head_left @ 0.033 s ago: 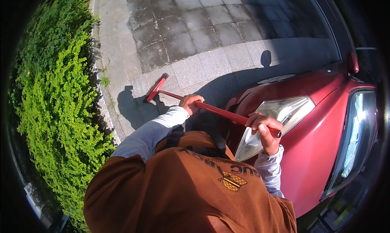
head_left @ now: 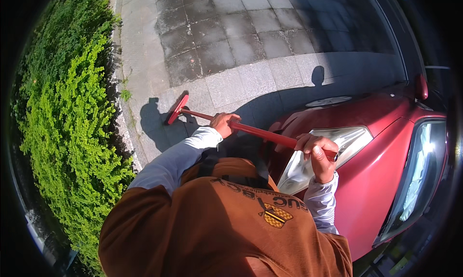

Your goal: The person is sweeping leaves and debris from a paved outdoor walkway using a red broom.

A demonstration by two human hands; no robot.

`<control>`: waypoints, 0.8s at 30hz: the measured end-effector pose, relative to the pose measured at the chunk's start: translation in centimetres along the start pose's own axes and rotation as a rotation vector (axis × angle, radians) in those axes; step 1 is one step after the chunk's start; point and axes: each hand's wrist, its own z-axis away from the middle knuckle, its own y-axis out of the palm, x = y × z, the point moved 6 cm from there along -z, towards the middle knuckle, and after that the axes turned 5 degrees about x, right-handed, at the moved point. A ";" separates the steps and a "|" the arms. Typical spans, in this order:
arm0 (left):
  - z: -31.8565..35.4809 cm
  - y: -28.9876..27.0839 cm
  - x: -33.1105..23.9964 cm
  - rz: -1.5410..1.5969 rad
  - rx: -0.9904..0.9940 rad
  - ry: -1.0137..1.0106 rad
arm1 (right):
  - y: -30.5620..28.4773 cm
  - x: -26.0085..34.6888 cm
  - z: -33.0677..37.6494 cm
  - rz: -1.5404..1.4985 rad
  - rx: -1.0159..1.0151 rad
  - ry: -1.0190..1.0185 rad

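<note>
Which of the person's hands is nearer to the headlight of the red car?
Right. The right hand grips the red pole's end directly over the headlight; the left hand holds the pole further along, over the pavement.

Paved walkway point(head_left: 251, 40): open ground ahead. Hedge point(head_left: 62, 132): blocks the left side. Red car point(head_left: 381, 180): blocks the right, close beside the red long-handled tool point(head_left: 251, 129).
</note>
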 end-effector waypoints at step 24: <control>-23.3 -22.7 11.4 0.183 -0.480 -0.302 | 7.0 1.6 -45.9 0.038 0.659 -0.162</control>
